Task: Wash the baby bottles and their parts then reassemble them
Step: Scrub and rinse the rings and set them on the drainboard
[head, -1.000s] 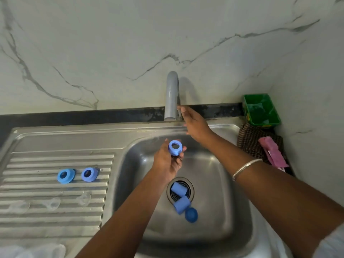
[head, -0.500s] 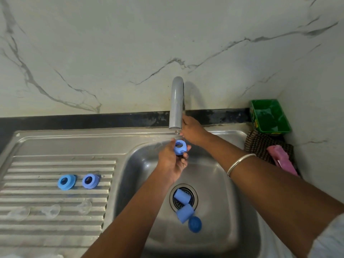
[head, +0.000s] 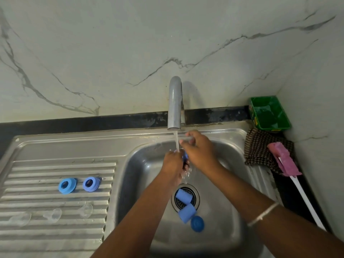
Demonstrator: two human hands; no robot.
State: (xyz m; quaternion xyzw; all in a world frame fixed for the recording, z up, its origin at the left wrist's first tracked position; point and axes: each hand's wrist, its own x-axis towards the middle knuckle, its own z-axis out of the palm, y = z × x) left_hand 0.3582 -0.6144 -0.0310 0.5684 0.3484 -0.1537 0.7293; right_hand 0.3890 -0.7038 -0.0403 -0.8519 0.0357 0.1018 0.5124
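Observation:
Water runs from the grey tap onto a blue bottle ring, mostly hidden between my hands over the steel sink. My left hand grips the ring from below. My right hand lies against it from the right with fingers curled; its hold on the ring is hidden. Two blue caps and a darker blue lid lie at the drain. Two more blue rings and three clear teats rest on the drainboard.
A green tub stands in the back right corner. In front of it lie a checked cloth and a pink sponge brush with a white handle. The ridged drainboard stretches left of the basin.
The tap now runs. My right hand came off the tap and down to the ring, and my left hand moved the ring under the stream.

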